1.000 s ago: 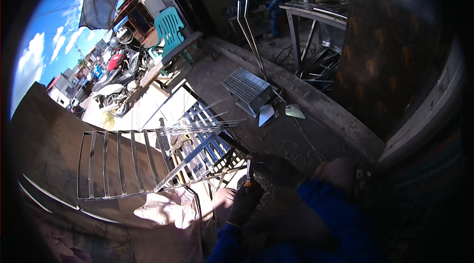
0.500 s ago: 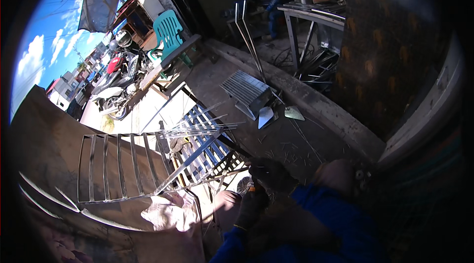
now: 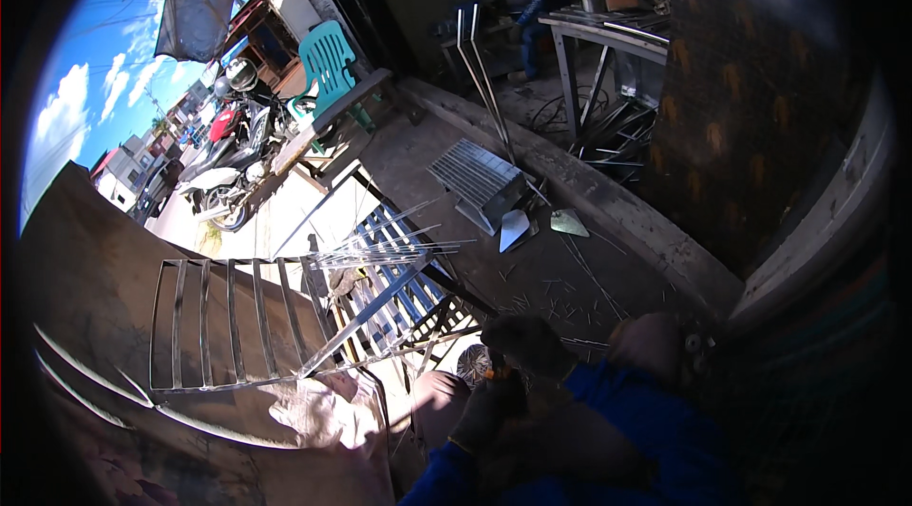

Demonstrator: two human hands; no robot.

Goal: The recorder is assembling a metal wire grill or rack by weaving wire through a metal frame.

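Both of my hands, in dark gloves with blue sleeves behind them, are close together low in the view. My left hand (image 3: pixel 486 409) is closed beside a small orange piece (image 3: pixel 491 373); what it grips is too dark to name. Just above and to the right, my right hand (image 3: pixel 525 343) is curled closed, its fingers mostly in shadow and its contents hidden. A round, grey bundle with a wiry look (image 3: pixel 472 365) sits just left of the hands. Left of them stands a metal frame with slats (image 3: pixel 233 316), and thin metal rods (image 3: pixel 399 254) lie across a slatted blue-and-white surface (image 3: pixel 385 230).
A ribbed metal piece (image 3: pixel 478 173) stands on the floor ahead, near two flat metal plates (image 3: pixel 568 222) and scattered short rod pieces. Farther off are a green plastic chair (image 3: pixel 328 64), parked motorcycles (image 3: pixel 228 145), a workbench (image 3: pixel 608 31) with tools, and another person (image 3: pixel 537 7).
My right hand has shifted slightly right and down, and my left hand slightly right and down. The round bundle shows more clearly beside them. The whole view has moved a little.
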